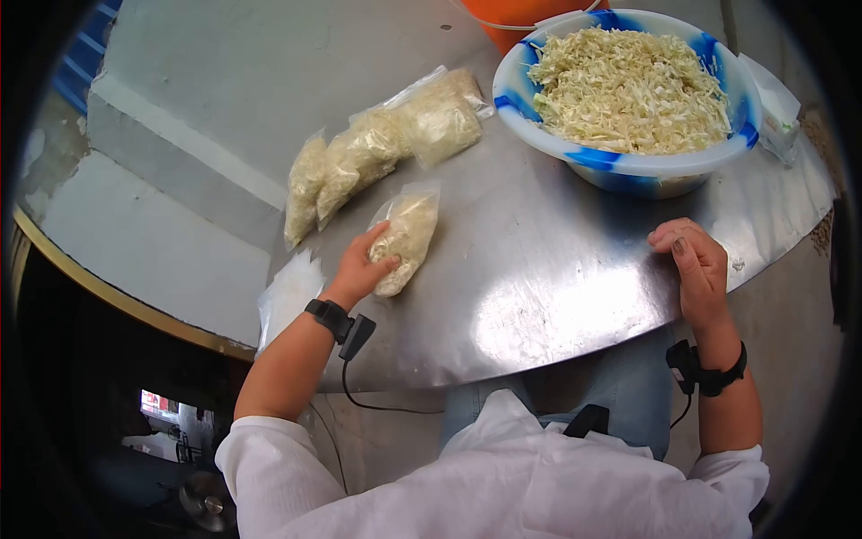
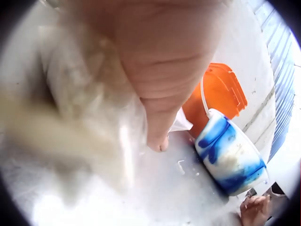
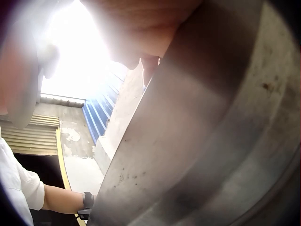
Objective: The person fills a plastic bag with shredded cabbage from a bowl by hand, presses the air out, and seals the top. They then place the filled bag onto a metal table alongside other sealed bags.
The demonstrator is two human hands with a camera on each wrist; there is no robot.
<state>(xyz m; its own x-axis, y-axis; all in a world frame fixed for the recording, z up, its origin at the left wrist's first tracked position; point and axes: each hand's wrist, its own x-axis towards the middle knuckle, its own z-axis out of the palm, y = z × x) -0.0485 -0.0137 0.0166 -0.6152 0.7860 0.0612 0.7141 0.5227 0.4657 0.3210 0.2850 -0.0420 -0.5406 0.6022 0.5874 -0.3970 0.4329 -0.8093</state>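
Note:
My left hand (image 1: 361, 265) grips a clear plastic bag of shredded cabbage (image 1: 415, 235), thumb on the near side and fingers along its left. The bag leans over the metal table, its upper end pointing away from me. Close up in the left wrist view, the bag (image 2: 94, 89) is blurred beside the hand. My right hand (image 1: 699, 269) hovers by the table's right front edge, fingers loosely curled and holding nothing. Beyond it stands a blue-and-white basin (image 1: 620, 162) heaped with shredded cabbage (image 1: 628, 90).
Several filled bags (image 1: 368, 148) lie in a row at the back left of the metal table (image 1: 503, 260). Flat clear plastic bags (image 1: 292, 292) rest at its left edge. An orange bucket (image 1: 507, 18) stands behind the basin, and a white plastic packet (image 1: 774, 112) sits at its right.

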